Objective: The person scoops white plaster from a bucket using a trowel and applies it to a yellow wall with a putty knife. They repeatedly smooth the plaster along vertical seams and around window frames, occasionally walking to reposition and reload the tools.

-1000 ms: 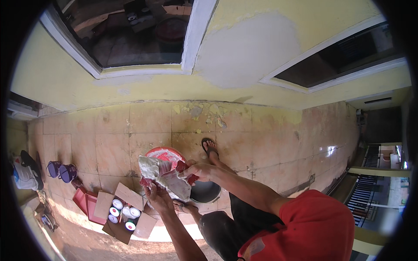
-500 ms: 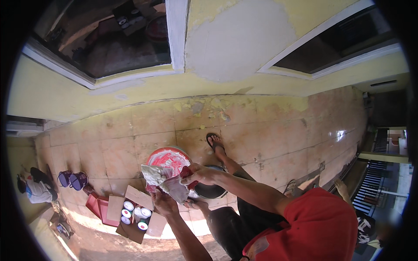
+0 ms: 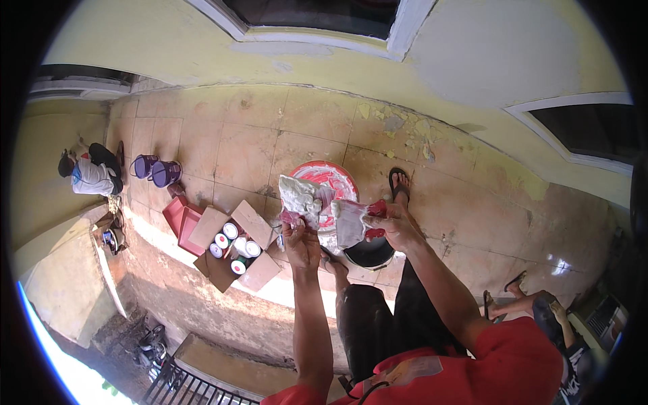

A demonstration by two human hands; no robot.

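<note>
My left hand (image 3: pixel 301 246) is closed round a putty knife (image 3: pixel 291 217) whose blade is heaped with thick white putty (image 3: pixel 297 193). My right hand (image 3: pixel 399 228) grips the red handle of a wide scraper (image 3: pixel 349 224); its flat blade is smeared with white. The two blades are held side by side, with the scraper's edge close to the loaded knife. Just beyond them on the tiles is a round red tub (image 3: pixel 349 179), coated inside with white putty. Behind the scraper, near my feet, stands a black bucket (image 3: pixel 372 255), partly hidden.
An opened cardboard box (image 3: pixel 255 217) holds several paint cans, with red trays (image 3: pixel 187 223) beside it. Two purple buckets (image 3: pixel 166 174) stand farther left. One person (image 3: pixel 96 174) crouches at the far left wall; another (image 3: pixel 553 324) sits at the right. Paint flakes lie along the wall's foot.
My hands have drawn apart, and the scraper has come away from the putty-loaded knife to its right. The view has swung left, so the tub and box appear farther right.
</note>
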